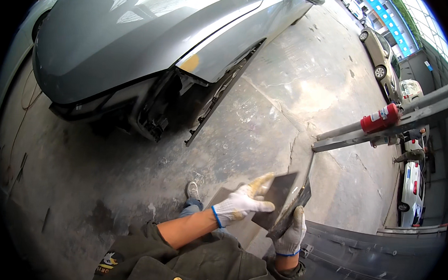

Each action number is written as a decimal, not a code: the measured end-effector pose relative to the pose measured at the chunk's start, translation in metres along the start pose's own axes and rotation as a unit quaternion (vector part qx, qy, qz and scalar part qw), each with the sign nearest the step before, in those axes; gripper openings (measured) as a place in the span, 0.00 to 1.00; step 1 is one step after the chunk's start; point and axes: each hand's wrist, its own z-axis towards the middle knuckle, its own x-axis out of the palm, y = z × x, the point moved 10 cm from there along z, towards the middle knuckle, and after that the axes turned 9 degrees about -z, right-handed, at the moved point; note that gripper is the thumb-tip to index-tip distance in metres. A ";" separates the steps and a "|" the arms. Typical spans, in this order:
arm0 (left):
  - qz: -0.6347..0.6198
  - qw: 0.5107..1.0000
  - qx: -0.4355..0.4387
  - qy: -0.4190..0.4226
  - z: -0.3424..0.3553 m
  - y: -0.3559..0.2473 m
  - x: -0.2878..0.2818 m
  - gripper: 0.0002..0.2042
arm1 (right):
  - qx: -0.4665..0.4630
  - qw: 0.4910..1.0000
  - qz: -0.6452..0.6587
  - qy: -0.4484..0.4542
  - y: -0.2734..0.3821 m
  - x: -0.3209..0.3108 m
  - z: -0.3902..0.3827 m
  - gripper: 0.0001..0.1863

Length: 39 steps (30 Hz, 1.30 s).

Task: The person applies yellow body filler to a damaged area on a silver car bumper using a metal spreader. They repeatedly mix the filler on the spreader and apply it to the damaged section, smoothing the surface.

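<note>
My left hand (243,203), in a white work glove with yellowed fingers, grips the left side of a flat dark plate (280,192), thumb and fingers spread along it. My right hand (291,231), also gloved, is closed on the lower part of a narrower, scuffed dark piece (296,203) that lies along the plate's right side. Whether the two pieces are joined I cannot tell.
Ahead-left stands a grey car (138,37), its front partly stripped, with a long dark trim strip (216,93) alongside. At right are a steel post (337,139) with a red cylinder (379,118), parked cars (382,62) and another person (412,154). A dark surface (355,258) lies lower right.
</note>
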 end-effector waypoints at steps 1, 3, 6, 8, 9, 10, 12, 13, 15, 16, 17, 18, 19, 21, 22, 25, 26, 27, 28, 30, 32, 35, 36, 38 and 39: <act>-0.045 0.998 0.004 -0.045 -0.016 -0.009 -0.002 0.45 | -0.007 1.000 0.017 -0.005 -0.008 -0.012 -0.007 0.16; -0.095 0.993 0.009 -0.066 -0.038 -0.020 -0.004 0.34 | -0.012 0.998 0.004 -0.067 -0.004 -0.013 -0.026 0.11; -0.017 0.991 0.056 -0.122 -0.068 -0.028 -0.015 0.29 | -0.064 0.992 -0.021 -0.104 -0.002 -0.020 -0.054 0.11; 0.021 0.984 0.105 -0.140 -0.092 -0.017 -0.020 0.25 | -0.071 0.988 -0.092 -0.102 -0.017 -0.027 -0.083 0.10; 0.018 0.983 0.115 -0.144 -0.105 -0.014 -0.018 0.24 | -0.076 0.983 -0.125 -0.109 -0.028 -0.030 -0.095 0.10; 0.020 0.981 0.123 -0.152 -0.120 -0.012 -0.018 0.23 | -0.077 0.978 -0.154 -0.116 -0.045 -0.032 -0.106 0.11; 0.216 0.943 0.164 -0.191 -0.153 -0.017 -0.004 0.19 | -0.083 0.976 -0.156 -0.124 -0.075 -0.030 -0.124 0.12; 0.331 0.906 0.155 -0.215 -0.174 -0.014 0.000 0.18 | -0.073 0.977 -0.146 -0.141 -0.094 -0.032 -0.133 0.11; 0.445 0.853 0.215 -0.169 -0.210 -0.023 0.038 0.17 | -0.070 0.976 -0.125 -0.163 -0.114 -0.026 -0.156 0.10; 0.517 0.808 0.244 -0.143 -0.227 -0.013 0.042 0.15 | -0.077 0.976 -0.115 -0.168 -0.116 -0.017 -0.171 0.09; 0.547 0.804 0.188 -0.142 -0.241 -0.008 0.041 0.15 | -0.083 0.976 -0.105 -0.172 -0.117 -0.009 -0.183 0.09; 0.572 0.797 0.134 -0.140 -0.255 -0.006 0.043 0.14 | -0.085 0.976 -0.102 -0.172 -0.119 -0.003 -0.193 0.08; 0.589 0.791 0.112 -0.121 -0.264 -0.008 0.047 0.13 | -0.086 0.976 -0.100 -0.171 -0.121 0.002 -0.202 0.08; 0.616 0.780 0.071 -0.084 -0.275 -0.017 0.049 0.13 | -0.083 0.976 -0.097 -0.177 -0.124 0.016 -0.217 0.09; 0.629 0.773 0.056 -0.061 -0.282 -0.017 0.047 0.13 | -0.095 0.976 -0.096 -0.170 -0.121 0.025 -0.223 0.10; 0.637 0.771 -0.013 0.003 -0.300 -0.025 0.037 0.19 | -0.139 0.974 -0.109 -0.142 -0.116 0.058 -0.233 0.11; 0.650 0.756 -0.076 0.000 -0.308 -0.024 0.026 0.22 | -0.137 0.976 -0.116 -0.121 -0.112 0.077 -0.232 0.10; 0.620 0.781 -0.074 -0.007 -0.316 -0.035 0.023 0.24 | -0.139 0.974 -0.144 -0.108 -0.111 0.091 -0.230 0.09; 0.588 0.806 -0.072 -0.013 -0.325 -0.048 0.019 0.27 | -0.141 0.971 -0.171 -0.095 -0.112 0.107 -0.227 0.09; 0.525 0.847 -0.036 -0.070 -0.339 -0.070 -0.012 0.28 | -0.181 0.963 -0.188 -0.073 -0.098 0.163 -0.228 0.09; 0.317 0.944 0.003 -0.094 -0.360 -0.098 -0.041 0.22 | -0.147 0.974 -0.163 -0.052 -0.113 0.202 -0.221 0.10; 0.317 0.916 0.113 -0.219 -0.393 -0.153 -0.120 0.17 | -0.135 0.968 -0.210 -0.035 -0.155 0.264 -0.216 0.10; 0.364 0.878 0.169 -0.261 -0.413 -0.184 -0.130 0.17 | -0.117 0.963 -0.241 -0.031 -0.173 0.281 -0.219 0.11; 0.408 0.834 0.201 -0.313 -0.441 -0.231 -0.158 0.16 | -0.103 0.949 -0.298 -0.012 -0.211 0.327 -0.226 0.12; 0.419 0.824 0.220 -0.313 -0.455 -0.248 -0.162 0.16 | -0.102 0.951 -0.290 -0.021 -0.222 0.348 -0.230 0.12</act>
